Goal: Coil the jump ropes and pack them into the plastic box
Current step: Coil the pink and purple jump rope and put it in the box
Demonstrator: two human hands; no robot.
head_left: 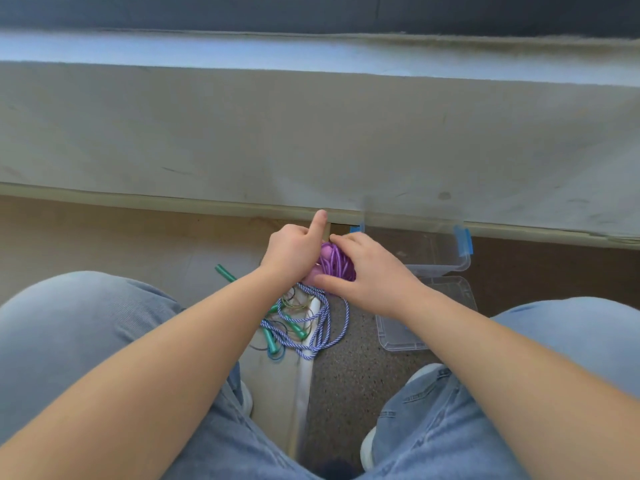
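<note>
A purple jump rope (335,263) is bunched into a tight coil between both hands, above the floor. My left hand (294,252) grips its pink handle end, index finger pointing up. My right hand (370,271) curls round the coil from the right, thumb underneath. Below them on the floor lie a blue-and-white braided rope (320,327) and a thin rope with green handles (273,339), tangled together. The clear plastic box (440,251) with blue clips stands open to the right, by the wall.
The box's clear lid (398,336) lies flat on the floor in front of the box. A low grey wall (311,140) runs across just behind the hands. My knees in blue jeans frame the ropes on both sides.
</note>
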